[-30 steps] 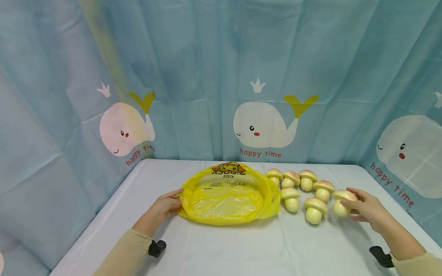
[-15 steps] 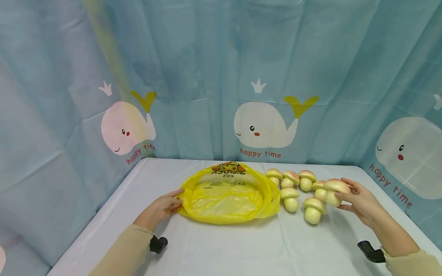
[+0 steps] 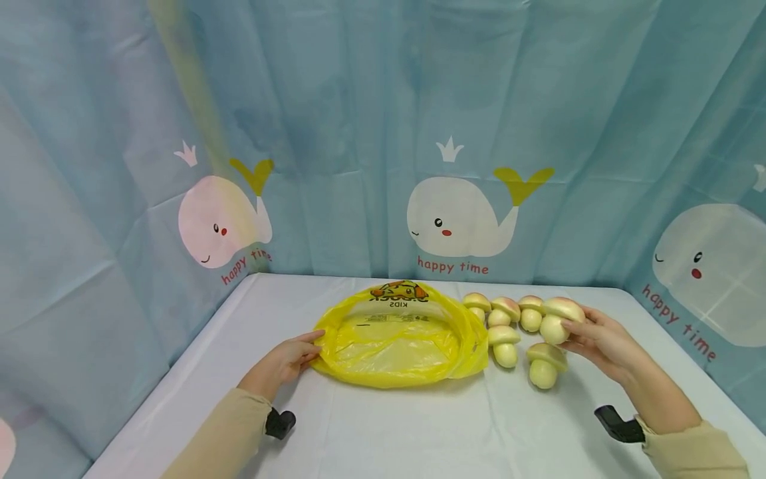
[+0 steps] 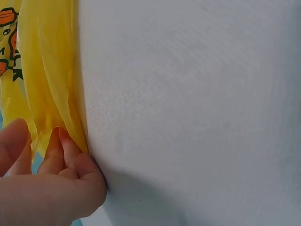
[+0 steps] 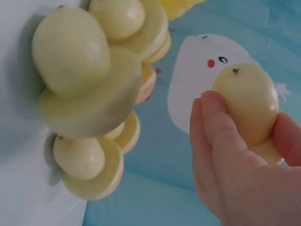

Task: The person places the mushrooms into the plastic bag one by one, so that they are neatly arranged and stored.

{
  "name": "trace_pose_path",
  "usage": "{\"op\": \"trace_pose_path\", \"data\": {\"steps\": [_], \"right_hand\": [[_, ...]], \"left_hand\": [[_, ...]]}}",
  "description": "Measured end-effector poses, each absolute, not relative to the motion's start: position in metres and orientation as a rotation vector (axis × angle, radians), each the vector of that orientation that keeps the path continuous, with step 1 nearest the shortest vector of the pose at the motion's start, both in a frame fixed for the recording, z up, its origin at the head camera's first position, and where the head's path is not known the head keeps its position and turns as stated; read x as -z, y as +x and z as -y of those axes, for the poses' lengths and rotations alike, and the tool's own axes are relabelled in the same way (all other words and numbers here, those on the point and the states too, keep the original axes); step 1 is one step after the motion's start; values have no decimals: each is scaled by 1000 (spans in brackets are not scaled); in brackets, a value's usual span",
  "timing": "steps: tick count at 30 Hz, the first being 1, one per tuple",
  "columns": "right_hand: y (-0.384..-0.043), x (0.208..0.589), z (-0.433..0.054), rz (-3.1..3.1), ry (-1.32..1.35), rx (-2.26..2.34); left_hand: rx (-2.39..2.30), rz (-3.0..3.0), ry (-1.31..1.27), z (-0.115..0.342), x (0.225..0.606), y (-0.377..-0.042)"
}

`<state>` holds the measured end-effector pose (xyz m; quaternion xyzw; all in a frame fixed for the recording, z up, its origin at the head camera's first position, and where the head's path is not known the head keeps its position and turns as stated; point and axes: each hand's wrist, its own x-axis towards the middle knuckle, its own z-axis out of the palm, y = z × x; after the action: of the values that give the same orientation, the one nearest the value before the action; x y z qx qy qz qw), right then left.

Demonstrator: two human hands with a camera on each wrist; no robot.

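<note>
- Far L: pinkish whale print [image 3: 206,223] on blue curtain [image 3: 335,120], "happy time" under it. Head cam only.
- L sleeve [image 3: 218,432]: beige, black clip [image 3: 280,423] at wrist. Again head cam only.
- L hand [image 3: 286,359]: fingers bent, nearly closed, gripping L edge of yellow bag [image 3: 389,382]. L wrist cam adds the close-up: thin film at the fingertips, one digit a bit apart from the rest.
- Bag sits on white table [image 3: 383,439], mouth open twd person. Head cam sees inside + duck print [image 3: 399,291] on back wall; L wrist cam gets side folds & part of print at its margin; R wrist cam just a yellow scrap up top.
- Loose mushrooms [image 3: 503,344]: 5 visible in head cam, R of bag, leftmost right beside it; 3 in back, 2 nearer person. R wrist cam shows stem bottoms; caps overlap there, exact no. unclear.
- Held mushroom [image 3: 559,319]: head cam has it over the group's R end; R wrist cam shows it's off the table, apart from the others, w/ dark spot on stem bottom.
- R hand [image 3: 601,336]: thumb one side, fingers the other, open only mushroom-wide, holding it.
- R sleeve [image 3: 694,449]: beige, head cam only.
</note>
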<state>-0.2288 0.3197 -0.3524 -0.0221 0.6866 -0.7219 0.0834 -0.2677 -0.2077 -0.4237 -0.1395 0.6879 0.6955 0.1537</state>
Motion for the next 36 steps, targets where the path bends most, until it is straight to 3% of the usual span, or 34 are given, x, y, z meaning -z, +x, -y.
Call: {"op": "trace_pose_path", "data": {"steps": [13, 21, 36], "right_hand": [[-238, 340, -287, -1911, -56, 2201], [-242, 330, -260, -1787, -106, 2217], [-256, 325, -198, -1652, -19, 2205]], "left_hand": [[-1942, -2010, -457, 208, 421, -269], [-1739, -2191, -586, 209, 397, -276], [-2104, -1992, -633, 194, 408, -290]]}}
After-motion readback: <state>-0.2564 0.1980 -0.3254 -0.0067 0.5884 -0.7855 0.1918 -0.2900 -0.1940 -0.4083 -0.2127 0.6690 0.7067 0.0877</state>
